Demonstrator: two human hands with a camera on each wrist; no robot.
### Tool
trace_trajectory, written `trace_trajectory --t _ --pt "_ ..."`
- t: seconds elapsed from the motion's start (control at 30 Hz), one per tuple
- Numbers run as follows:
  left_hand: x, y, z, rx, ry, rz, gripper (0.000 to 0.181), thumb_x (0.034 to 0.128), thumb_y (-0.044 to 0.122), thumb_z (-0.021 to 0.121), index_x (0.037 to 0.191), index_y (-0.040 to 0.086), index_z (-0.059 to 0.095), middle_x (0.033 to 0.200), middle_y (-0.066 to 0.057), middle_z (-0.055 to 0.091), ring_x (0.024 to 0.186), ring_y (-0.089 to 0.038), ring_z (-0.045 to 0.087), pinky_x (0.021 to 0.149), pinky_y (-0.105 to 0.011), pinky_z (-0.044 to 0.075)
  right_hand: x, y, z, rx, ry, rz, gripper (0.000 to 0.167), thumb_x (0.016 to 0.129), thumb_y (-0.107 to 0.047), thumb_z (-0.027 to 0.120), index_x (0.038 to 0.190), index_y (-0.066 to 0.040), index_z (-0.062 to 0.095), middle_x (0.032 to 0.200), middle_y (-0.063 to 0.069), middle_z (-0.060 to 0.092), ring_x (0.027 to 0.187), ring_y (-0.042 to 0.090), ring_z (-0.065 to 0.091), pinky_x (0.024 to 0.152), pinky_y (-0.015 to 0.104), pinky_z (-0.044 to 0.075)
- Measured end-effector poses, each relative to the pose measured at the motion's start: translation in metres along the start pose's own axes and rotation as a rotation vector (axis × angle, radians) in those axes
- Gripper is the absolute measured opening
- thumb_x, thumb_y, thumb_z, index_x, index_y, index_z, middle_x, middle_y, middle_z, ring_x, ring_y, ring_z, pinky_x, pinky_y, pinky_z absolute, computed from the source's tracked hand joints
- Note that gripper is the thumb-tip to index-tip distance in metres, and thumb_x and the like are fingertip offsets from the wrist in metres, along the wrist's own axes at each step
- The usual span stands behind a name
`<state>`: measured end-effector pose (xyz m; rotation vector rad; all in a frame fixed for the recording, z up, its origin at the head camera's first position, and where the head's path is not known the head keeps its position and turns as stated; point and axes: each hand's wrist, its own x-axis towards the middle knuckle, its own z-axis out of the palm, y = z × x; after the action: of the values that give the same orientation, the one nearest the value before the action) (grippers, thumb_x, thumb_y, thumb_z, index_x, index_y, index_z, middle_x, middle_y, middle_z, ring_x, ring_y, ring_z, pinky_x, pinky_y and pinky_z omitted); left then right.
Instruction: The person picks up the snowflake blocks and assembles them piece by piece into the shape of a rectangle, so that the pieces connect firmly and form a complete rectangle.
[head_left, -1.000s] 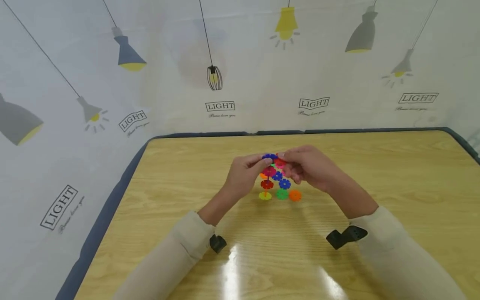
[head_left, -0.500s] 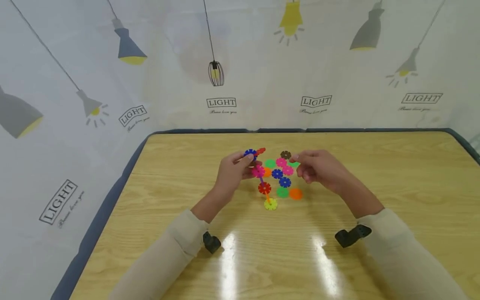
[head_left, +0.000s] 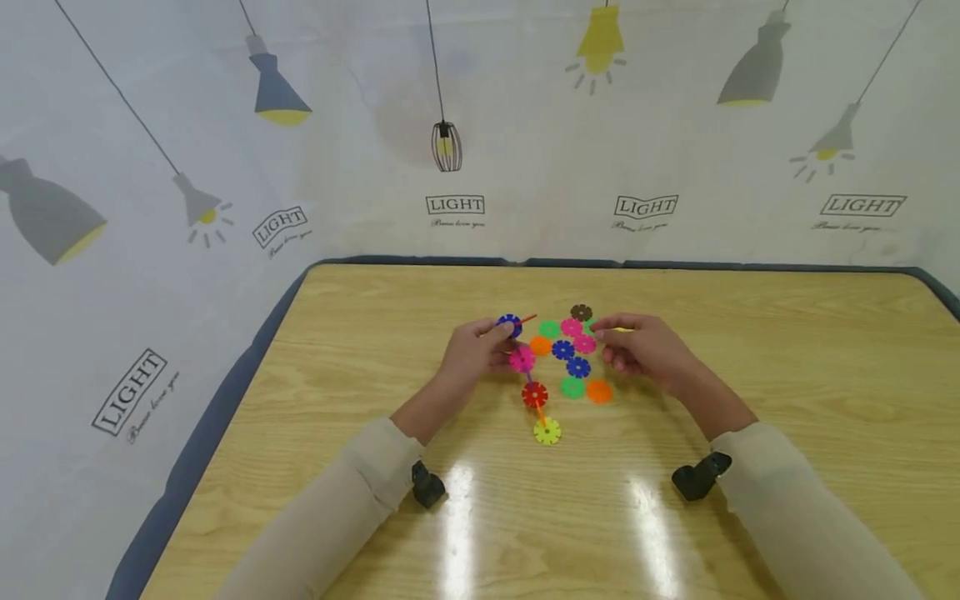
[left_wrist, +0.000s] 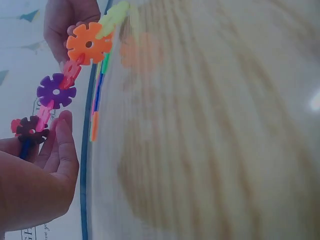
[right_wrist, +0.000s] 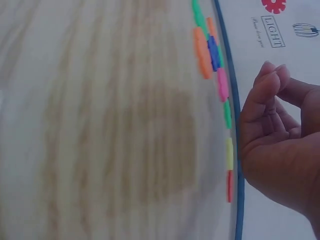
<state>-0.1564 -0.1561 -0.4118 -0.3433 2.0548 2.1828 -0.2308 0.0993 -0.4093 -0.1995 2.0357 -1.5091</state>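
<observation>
My left hand (head_left: pixel 472 354) pinches a blue notched disc (head_left: pixel 508 326) at the upper end of a chain of slotted plastic discs. A red disc (head_left: pixel 529 319) juts from it edge-on. Lower down the chain hang a pink disc (head_left: pixel 522 359), a red disc (head_left: pixel 535 395) and a yellow disc (head_left: pixel 547 431). Linking discs show better in the left wrist view: a brown one (left_wrist: pixel 33 131), a purple one (left_wrist: pixel 56 91), an orange one (left_wrist: pixel 89 44). My right hand (head_left: pixel 643 346) has loosely bent fingers, nothing visible between them, beside a green disc (head_left: pixel 589 327) and a pink disc (head_left: pixel 584 343).
Loose discs lie between the hands on the wooden table (head_left: pixel 360 350): a brown one (head_left: pixel 581 312), blue ones (head_left: pixel 578 367), green ones (head_left: pixel 573 387) and orange ones (head_left: pixel 599 392). Behind the table's dark edge hangs a pale wall cloth (head_left: pixel 525 217) printed with lamps.
My right hand has let go of the red disc on the chain and moved right to the loose discs. My left hand has drawn the chain left, and its yellow end now hangs nearer me.
</observation>
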Motion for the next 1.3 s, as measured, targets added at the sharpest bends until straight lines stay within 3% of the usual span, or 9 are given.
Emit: trace_trajectory --t 0.23,0.33,0.7,0.93,1.3 --pt "0.010 -0.009 -0.005 -0.045 -0.046 -0.127 0.028 0.1002 0.023 0.056 0.114 0.001 0.065 0.096 -0.011 0.069 0.078 -0.018 0.069 0.079 -0.036 0.058 0.013 0.011 0.002 -0.083 0.024 -0.002 0.037 0.099 -0.022 0.057 0.129 -0.001 0.056 0.068 0.002 0.060 0.053 0.013 0.052 0.054 0.024 0.050" --pt "0.014 -0.011 -0.007 -0.050 -0.051 -0.151 0.029 0.1003 0.024 0.055 0.114 0.000 0.065 0.094 -0.010 0.068 0.076 -0.018 0.068 0.078 -0.036 0.059 0.017 0.014 0.003 -0.124 0.030 -0.006 0.036 0.099 -0.021 0.056 0.130 -0.003 0.057 0.067 0.003 0.060 0.051 0.014 0.052 0.053 0.024 0.051" --pt "0.015 -0.012 -0.009 -0.026 -0.080 -0.166 0.029 0.0996 0.023 0.056 0.115 0.000 0.066 0.092 -0.008 0.067 0.071 -0.016 0.065 0.076 -0.034 0.059 0.022 0.010 0.015 -0.247 0.026 0.023 0.038 0.098 -0.020 0.059 0.133 -0.009 0.053 0.064 0.006 0.058 0.047 0.014 0.048 0.048 0.026 0.046" --pt "0.015 -0.012 -0.007 -0.006 -0.092 -0.150 0.030 0.0990 0.024 0.058 0.115 0.000 0.065 0.089 -0.009 0.067 0.071 -0.016 0.065 0.076 -0.035 0.059 0.023 0.002 0.017 -0.345 0.031 0.051 0.040 0.097 -0.020 0.060 0.128 0.000 0.045 0.064 0.005 0.059 0.047 0.014 0.051 0.050 0.026 0.049" --pt "0.008 -0.008 -0.003 -0.004 -0.109 -0.125 0.030 0.0992 0.024 0.058 0.116 -0.001 0.065 0.086 -0.008 0.067 0.069 -0.015 0.064 0.075 -0.034 0.059 0.019 -0.003 0.017 -0.396 0.009 0.062 0.043 0.096 -0.018 0.061 0.129 0.004 0.044 0.065 0.004 0.060 0.048 0.013 0.052 0.050 0.025 0.050"
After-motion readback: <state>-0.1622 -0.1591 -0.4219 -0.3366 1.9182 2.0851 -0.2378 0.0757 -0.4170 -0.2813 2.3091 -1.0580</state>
